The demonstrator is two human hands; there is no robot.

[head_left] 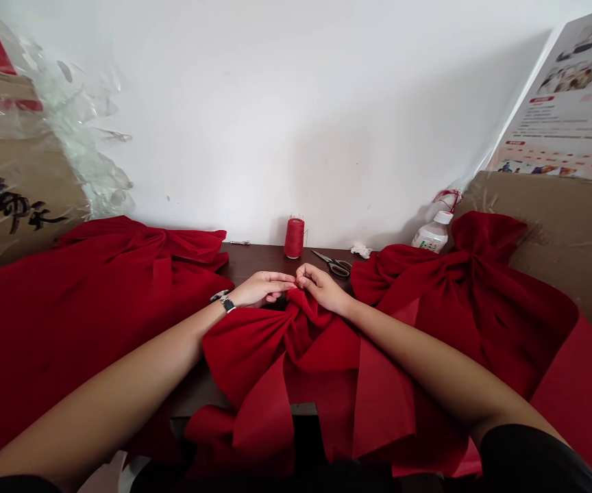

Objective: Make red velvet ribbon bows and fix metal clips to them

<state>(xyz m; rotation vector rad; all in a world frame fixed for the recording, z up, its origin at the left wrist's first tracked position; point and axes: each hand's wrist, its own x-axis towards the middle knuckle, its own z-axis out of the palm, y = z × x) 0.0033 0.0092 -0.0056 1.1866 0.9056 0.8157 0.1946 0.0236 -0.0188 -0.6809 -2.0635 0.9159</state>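
Note:
A large red cloth bow [255, 349] lies in front of me, its tails hanging over the near table edge. My left hand [262, 289] and my right hand [321, 287] meet at its gathered top, fingertips nearly touching and pinching the folds. A wristwatch [227, 304] sits on my left wrist. Just beyond my right hand lie black-handled scissors [333, 263], and a red thread cone [294, 238] stands behind my hands. Whatever my fingertips may hold besides the cloth is hidden.
Two more red bows lie at the left [95, 287] and right [481, 294] on the dark wooden table [260, 263]. A white plastic bottle [434, 236] stands at the back. Cardboard [547, 219], crumpled clear plastic [85, 150] and a poster [563, 103] lean against the white wall.

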